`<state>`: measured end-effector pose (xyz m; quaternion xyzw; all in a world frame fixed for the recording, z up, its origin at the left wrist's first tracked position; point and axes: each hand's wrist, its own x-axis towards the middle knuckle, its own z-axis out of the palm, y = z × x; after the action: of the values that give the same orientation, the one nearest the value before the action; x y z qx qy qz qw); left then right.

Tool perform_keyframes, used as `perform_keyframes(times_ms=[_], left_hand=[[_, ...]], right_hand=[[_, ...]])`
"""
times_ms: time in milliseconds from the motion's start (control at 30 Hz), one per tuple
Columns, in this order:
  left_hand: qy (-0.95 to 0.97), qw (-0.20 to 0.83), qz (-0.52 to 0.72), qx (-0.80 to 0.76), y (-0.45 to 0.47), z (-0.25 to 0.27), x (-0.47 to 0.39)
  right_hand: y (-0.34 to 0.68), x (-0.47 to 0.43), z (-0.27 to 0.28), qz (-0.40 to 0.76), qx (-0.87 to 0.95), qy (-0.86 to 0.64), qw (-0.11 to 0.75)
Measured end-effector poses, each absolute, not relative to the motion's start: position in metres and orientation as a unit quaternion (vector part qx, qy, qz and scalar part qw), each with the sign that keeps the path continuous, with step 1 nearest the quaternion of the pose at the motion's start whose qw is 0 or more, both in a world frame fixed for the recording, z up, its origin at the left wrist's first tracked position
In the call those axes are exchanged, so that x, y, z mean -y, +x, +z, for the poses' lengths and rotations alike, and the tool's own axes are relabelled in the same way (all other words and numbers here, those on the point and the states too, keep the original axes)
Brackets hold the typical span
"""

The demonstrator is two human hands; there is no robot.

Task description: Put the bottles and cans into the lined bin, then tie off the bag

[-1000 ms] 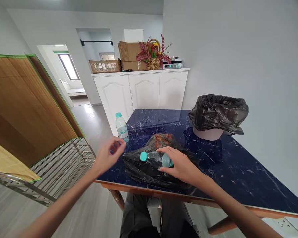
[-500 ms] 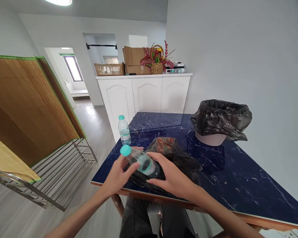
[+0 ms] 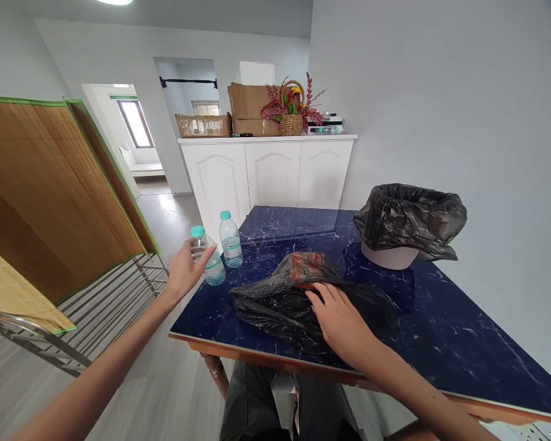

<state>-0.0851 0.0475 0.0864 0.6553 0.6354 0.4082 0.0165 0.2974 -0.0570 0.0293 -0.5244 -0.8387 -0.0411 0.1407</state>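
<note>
My left hand (image 3: pixel 187 269) is closed around a clear plastic bottle (image 3: pixel 215 269) with a teal cap, upright at the table's left edge. Just behind it stands a second bottle of the same kind (image 3: pixel 232 248). A black plastic bag (image 3: pixel 280 306) lies spread in front of me, with something reddish-orange (image 3: pixel 307 267) showing through its thin film at the far side. Over the bag's right part rests my right hand (image 3: pixel 342 318), its fingers stretched out and slightly apart on the film. The thumb of that hand is hidden.
A pale bin lined with a black bag (image 3: pixel 408 223) stands at the back right of the blue marbled table (image 3: pixel 445 343). Beyond is a white cabinet (image 3: pixel 275 174) bearing cardboard boxes and a flower basket (image 3: pixel 291 124). On the left stands a metal rack (image 3: pixel 133 294) with a bamboo mat.
The bottle that both hands held over the bag has moved left to the table edge in my left hand. My right hand has let go of it and shifted right onto the black bag.
</note>
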Motion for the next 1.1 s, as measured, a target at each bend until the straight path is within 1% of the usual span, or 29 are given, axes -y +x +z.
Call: perform_keyframes(times_ms=[167,300,467,533,633,700,767,800,867,933,1000,1067,1100], left_hand=[[0.646,0.025,0.417,-0.638,-0.074,0.086,-0.062],[0.649,0.036,0.405,-0.643,-0.075,0.085,-0.073],[0.669,0.071,0.399,-0.623,-0.086,0.071,-0.07],[0.666,0.036,0.429,-0.61,-0.088,0.066,-0.061],[0.658,-0.068,0.483,-0.574,-0.083,0.065,-0.039],[0.656,-0.116,0.505,-0.549,-0.074,0.067,-0.021],[0.664,-0.124,0.509,-0.533,-0.06,0.071,-0.001],[0.676,-0.113,0.504,-0.525,-0.052,0.073,0.009],[0.723,-0.055,0.475,-0.499,-0.035,0.074,0.029],[0.781,0.03,0.423,-0.459,-0.016,0.074,0.047],[0.811,0.108,0.383,-0.43,0.002,0.071,0.061],[0.804,0.165,0.377,-0.43,0.02,0.069,0.071],[0.792,0.191,0.383,-0.435,0.028,0.068,0.074]], right_hand=[[0.288,0.039,0.047,-0.063,0.831,-0.547,0.082],[0.283,0.017,0.059,-0.056,0.833,-0.548,0.061],[0.279,-0.007,0.059,-0.043,0.835,-0.547,0.042],[0.279,-0.014,0.056,-0.032,0.834,-0.549,0.038],[0.28,-0.021,0.05,-0.014,0.835,-0.548,0.043],[0.282,-0.021,0.047,0.002,0.839,-0.541,0.056],[0.287,-0.017,0.047,0.022,0.848,-0.523,0.078],[0.29,-0.013,0.048,0.034,0.855,-0.51,0.091],[0.297,-0.004,0.052,0.056,0.869,-0.477,0.122],[0.302,0.008,0.057,0.115,0.875,-0.429,0.192],[0.302,0.02,0.061,0.212,0.856,-0.373,0.287],[0.296,0.033,0.063,0.31,0.813,-0.332,0.365],[0.291,0.04,0.063,0.34,0.795,-0.324,0.385]])
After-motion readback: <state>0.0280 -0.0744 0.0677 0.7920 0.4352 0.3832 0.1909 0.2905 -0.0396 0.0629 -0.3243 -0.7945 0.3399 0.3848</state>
